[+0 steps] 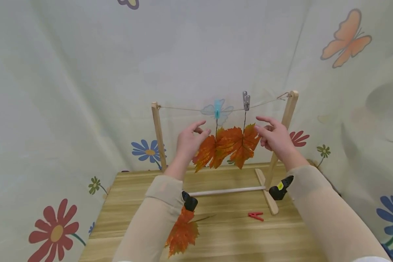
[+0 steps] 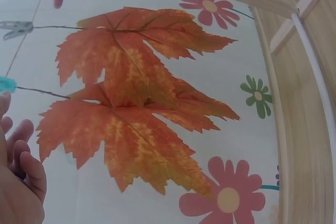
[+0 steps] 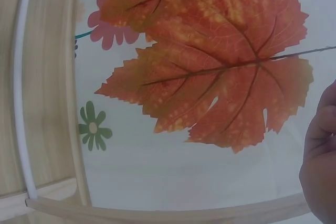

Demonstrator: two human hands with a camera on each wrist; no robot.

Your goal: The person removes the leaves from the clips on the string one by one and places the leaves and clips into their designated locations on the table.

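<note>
Grip of left hand (image 1: 191, 139) and right hand (image 1: 276, 138) relaxed beside hanging leaves (image 1: 227, 145); left sleeve (image 1: 154, 218) partly hides tabletop leaf (image 1: 185, 233).

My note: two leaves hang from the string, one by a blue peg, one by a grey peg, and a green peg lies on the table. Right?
Not quite: a red peg, not a green one, lies on the table, as the head view shows. The rest stands: one leaf hangs from the string by the blue peg, the other leaf by the grey peg.
</note>
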